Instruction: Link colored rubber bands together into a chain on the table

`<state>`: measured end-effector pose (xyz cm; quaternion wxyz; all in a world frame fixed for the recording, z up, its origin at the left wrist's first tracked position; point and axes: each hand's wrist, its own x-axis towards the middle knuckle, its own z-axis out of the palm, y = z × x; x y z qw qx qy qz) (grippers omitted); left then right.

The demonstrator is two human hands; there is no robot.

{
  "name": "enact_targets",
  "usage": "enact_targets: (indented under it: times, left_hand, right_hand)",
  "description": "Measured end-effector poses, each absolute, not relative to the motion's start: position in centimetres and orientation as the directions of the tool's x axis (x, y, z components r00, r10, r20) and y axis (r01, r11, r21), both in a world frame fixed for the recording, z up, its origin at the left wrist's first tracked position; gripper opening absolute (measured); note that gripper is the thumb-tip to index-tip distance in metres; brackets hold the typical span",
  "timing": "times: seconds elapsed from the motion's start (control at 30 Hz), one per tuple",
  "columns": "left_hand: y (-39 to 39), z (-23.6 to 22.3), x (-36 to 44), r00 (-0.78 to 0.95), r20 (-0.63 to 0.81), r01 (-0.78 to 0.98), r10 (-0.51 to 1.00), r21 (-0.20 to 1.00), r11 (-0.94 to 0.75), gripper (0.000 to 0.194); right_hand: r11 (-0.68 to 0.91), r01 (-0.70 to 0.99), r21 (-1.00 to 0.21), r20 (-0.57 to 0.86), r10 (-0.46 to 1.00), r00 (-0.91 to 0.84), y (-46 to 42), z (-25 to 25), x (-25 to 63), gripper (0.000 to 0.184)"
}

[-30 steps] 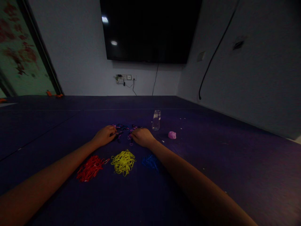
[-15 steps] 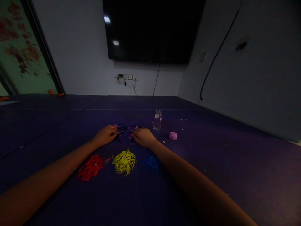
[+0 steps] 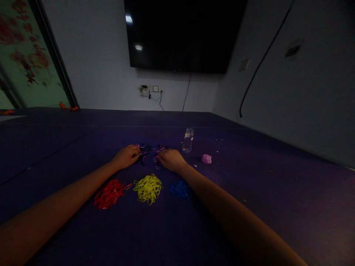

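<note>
Red bands (image 3: 110,194), yellow bands (image 3: 148,188), blue bands (image 3: 179,189) lay apart; mixed bands (image 3: 148,147) remained. Your left hand (image 3: 127,156) and right hand (image 3: 172,160) curled, hold unclear.

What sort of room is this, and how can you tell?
Probably a room in a home, though I can't be sure. A large wall-mounted screen hangs ahead, wall sockets sit below it, and a greenish, red-marked panel, perhaps a glass door, stands at the far left.

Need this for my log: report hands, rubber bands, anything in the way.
Left hand, right hand at dark and pink bands; grips unclear. Red pile, yellow pile, blue pile closer in. Jar upright, past right hand, not blocking.
</note>
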<state>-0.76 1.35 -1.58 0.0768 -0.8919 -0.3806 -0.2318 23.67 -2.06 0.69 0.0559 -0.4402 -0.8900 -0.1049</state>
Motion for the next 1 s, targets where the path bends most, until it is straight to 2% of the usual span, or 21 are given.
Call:
enact_targets:
  times: [0.3,1.0]
  left_hand:
    - [1.04,-1.36,-0.58,0.586,0.449,0.752,0.675,0.01,-0.66,0.016]
    - [1.03,-1.1,-0.56,0.608,0.451,0.725,0.653,0.021,-0.689,0.024]
  right_hand:
    - [0.584,0.802,0.126,0.165,0.785,-0.598,-2.07,0.88,23.6,0.041]
    - [0.583,0.8,0.143,0.163,0.783,-0.6,-2.2,0.99,23.57,0.04]
